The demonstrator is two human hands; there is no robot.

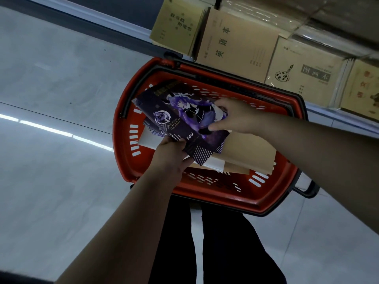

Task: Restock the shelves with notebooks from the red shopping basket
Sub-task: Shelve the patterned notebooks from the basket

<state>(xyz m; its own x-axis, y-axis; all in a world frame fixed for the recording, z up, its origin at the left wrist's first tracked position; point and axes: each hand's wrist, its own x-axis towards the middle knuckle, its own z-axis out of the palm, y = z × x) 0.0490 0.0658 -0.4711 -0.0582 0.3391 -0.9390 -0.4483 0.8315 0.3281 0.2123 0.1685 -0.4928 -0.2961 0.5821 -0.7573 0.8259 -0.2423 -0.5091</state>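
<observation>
Head view: a purple notebook (180,117) is held over the red shopping basket (123,128), near the middle of the view. Its near edge is pinched by the left hand (170,154) at 6 o'clock of the cover; the right hand (235,115), fingers curled over the far edge, grips it at 3 o'clock. More purple copies seem to be caught underneath, so a loose one could slide back onto the brown notebooks (252,152) if the stack is tilted. The basket rim and black handle (131,95) at 10 o'clock could be snagged. Room is open upward; the shelf (328,113) of kraft exercise books (238,42) lies at 1 o'clock.
</observation>
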